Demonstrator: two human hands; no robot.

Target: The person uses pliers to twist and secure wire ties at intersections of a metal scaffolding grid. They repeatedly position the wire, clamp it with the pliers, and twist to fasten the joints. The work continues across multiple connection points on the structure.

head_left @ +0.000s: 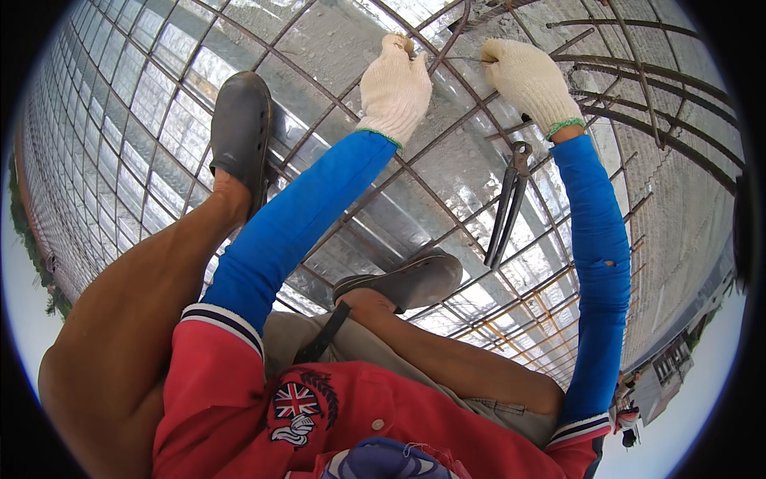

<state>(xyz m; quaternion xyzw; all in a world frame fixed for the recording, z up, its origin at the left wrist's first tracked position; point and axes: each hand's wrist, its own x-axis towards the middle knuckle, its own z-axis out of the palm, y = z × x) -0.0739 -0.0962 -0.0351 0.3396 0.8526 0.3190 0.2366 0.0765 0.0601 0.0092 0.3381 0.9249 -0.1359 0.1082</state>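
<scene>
My left hand (394,92), in a cream knitted glove with a green cuff edge, is closed in a pinch above the grid of steel reinforcing bars (448,64). Facing it across a bar crossing, my right hand (527,80) wears a matching glove, and its fingers are curled in. Whatever either hand pinches is too small or hidden to make out. Below the right hand, a pair of end-cutting pincers (507,203) lies on the bars, jaws toward the hand and dark handles pointing back toward me.
Ribbed shiny metal decking (375,215) lies under the grid, dusty in places. Thick curved bars (662,80) and loose bar ends stick out at the upper right. My dark clogs (241,132) stand on the grid. At the lower right edge, part of another person (628,423) shows far off.
</scene>
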